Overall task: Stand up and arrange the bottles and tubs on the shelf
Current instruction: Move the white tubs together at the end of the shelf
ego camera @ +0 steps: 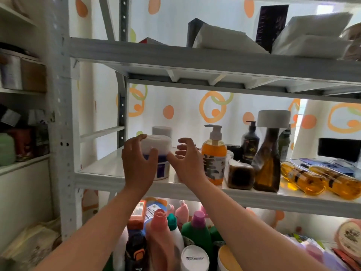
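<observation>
Two hands flank the white-lidded tub (pixel 159 153): left hand (pixel 139 160) wrapped on it, right hand (pixel 186 160) spread wide just beside, best steadying it upright before release.

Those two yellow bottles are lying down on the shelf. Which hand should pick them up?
Probably the right hand. It is open, holds nothing, and is nearer the lying bottles. The left hand is wrapped on the white tub.

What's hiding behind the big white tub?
Behind the white tub stands a second white-lidded tub. Only its lid shows; the rest is covered.
</observation>
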{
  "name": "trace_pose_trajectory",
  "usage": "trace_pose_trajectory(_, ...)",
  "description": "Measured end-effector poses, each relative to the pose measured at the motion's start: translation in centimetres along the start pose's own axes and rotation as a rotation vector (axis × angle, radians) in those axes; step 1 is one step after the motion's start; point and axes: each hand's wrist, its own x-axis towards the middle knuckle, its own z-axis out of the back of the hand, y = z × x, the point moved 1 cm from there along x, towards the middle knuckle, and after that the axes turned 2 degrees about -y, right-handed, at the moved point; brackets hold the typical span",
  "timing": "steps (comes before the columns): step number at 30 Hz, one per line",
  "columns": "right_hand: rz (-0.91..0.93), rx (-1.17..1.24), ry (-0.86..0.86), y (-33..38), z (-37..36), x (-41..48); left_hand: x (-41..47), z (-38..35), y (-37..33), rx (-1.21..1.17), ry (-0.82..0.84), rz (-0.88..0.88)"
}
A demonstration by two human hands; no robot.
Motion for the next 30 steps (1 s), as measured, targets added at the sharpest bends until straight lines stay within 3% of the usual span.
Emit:
trace_pose_trajectory(3,-0.096,0.076,0.103,1.1,-2.0,-0.3,0.9,0.8,1.1,-0.213,0.1,0.299)
trace_pose_trajectory(7,-0.18,0.12,0.124,1.5,-4.1,-0.7,0.8,0.9,1.6,-0.405,0.3,0.442)
trace_pose_trajectory(10,-0.199,0.133,0.072,1.3,-5.3,-1.2,0.9,0.5,2.2,-0.464,0.387,0.452)
trace_pose_trajectory(14,-0.232,0.118,0.039,1.3,-6.7,-1.3,1.3,0.9,2.9,-0.411,0.344,0.428)
trace_pose_trajectory(18,-0.247,0.128,0.123,2.4,-8.4,-0.9,2.1,2.9,4.1,-0.34,0.304,0.33)
trace_pose_trajectory(30,-0.185,0.21,0.26,4.7,-14.6,-0.3,5.8,6.3,8.7,-0.302,0.169,0.331)
